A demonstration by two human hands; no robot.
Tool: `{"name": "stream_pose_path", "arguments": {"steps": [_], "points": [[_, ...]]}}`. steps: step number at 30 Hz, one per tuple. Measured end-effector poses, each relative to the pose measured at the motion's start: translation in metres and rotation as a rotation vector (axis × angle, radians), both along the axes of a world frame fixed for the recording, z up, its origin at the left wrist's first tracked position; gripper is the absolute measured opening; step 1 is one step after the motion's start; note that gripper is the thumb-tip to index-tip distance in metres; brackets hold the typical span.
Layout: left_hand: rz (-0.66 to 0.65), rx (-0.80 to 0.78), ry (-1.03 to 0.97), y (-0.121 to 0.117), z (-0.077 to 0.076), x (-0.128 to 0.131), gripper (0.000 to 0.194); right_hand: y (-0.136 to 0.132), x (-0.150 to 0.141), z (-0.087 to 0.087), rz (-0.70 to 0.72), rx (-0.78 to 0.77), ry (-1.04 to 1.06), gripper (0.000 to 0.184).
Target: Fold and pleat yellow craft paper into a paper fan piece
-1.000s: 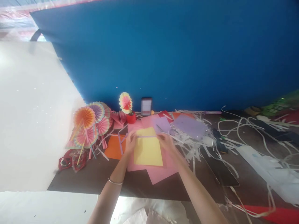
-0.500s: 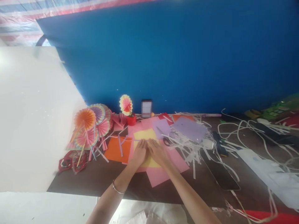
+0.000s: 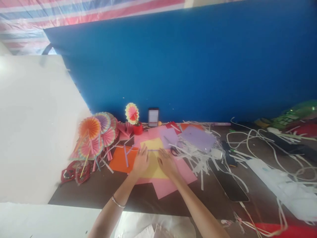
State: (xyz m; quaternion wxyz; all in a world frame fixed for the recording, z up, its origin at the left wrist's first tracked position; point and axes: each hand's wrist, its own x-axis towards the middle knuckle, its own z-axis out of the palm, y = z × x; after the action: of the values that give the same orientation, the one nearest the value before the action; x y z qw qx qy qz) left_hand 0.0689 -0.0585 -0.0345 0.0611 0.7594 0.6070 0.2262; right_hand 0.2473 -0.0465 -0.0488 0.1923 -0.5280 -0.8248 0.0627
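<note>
A yellow paper sheet (image 3: 153, 168) lies on top of pink sheets (image 3: 164, 187) in front of me. Across it runs a thin purple paper strip (image 3: 154, 150). My left hand (image 3: 141, 161) rests at the sheet's left side, fingers stretched forward, their tips near the strip's left end. On the right side lies my right hand (image 3: 167, 162), its fingers out flat and slightly bent by the strip's right end. Neither hand grips anything visible. Beyond the strip another yellow part (image 3: 153, 142) shows.
Paper fans (image 3: 89, 128) stand at the left beside an orange sheet (image 3: 121, 160). Scissors (image 3: 174, 151), a purple sheet (image 3: 198, 137) and a heap of white paper strips (image 3: 198, 160) are to the right. Farther right lie a phone (image 3: 231, 185) and white cables (image 3: 271, 148).
My hands were close together at the middle of the yellow sheet. They have moved apart, left and right, baring more of the purple strip. The view has shifted slightly.
</note>
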Motion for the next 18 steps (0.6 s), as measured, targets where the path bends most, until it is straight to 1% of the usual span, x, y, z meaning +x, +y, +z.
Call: {"name": "stream_pose_path", "arguments": {"steps": [3, 5, 7, 9, 11, 13, 14, 16, 18], "points": [[0.06, 0.095, -0.033, 0.007, 0.003, -0.024, 0.037, -0.001, -0.001, 0.002, -0.004, -0.005, -0.008, 0.046], [0.113, 0.1, -0.014, 0.011, 0.003, -0.036, 0.032, -0.002, -0.001, 0.004, -0.002, -0.003, -0.01, 0.046], [0.138, 0.065, 0.039, 0.012, 0.003, -0.043, 0.029, -0.002, -0.001, 0.005, 0.006, -0.003, -0.011, 0.045], [0.136, 0.038, 0.075, 0.013, 0.005, -0.045, 0.029, -0.002, -0.001, 0.005, 0.015, -0.006, -0.014, 0.045], [0.122, 0.052, 0.049, 0.012, 0.01, -0.045, 0.026, -0.001, -0.001, 0.004, 0.026, -0.005, -0.024, 0.045], [0.106, 0.089, -0.056, 0.011, 0.019, -0.045, 0.022, 0.001, -0.001, 0.002, 0.038, -0.005, -0.043, 0.045], [0.1, 0.109, -0.145, 0.01, 0.025, -0.045, 0.02, 0.002, 0.0, 0.001, 0.043, -0.007, -0.056, 0.045], [0.103, 0.127, -0.397, 0.01, 0.039, -0.045, 0.016, 0.006, 0.001, 0.0, 0.055, -0.016, -0.088, 0.046], [0.128, 0.098, -0.723, 0.011, 0.052, -0.045, 0.015, 0.01, 0.002, 0.001, 0.072, -0.024, -0.128, 0.051]]}}
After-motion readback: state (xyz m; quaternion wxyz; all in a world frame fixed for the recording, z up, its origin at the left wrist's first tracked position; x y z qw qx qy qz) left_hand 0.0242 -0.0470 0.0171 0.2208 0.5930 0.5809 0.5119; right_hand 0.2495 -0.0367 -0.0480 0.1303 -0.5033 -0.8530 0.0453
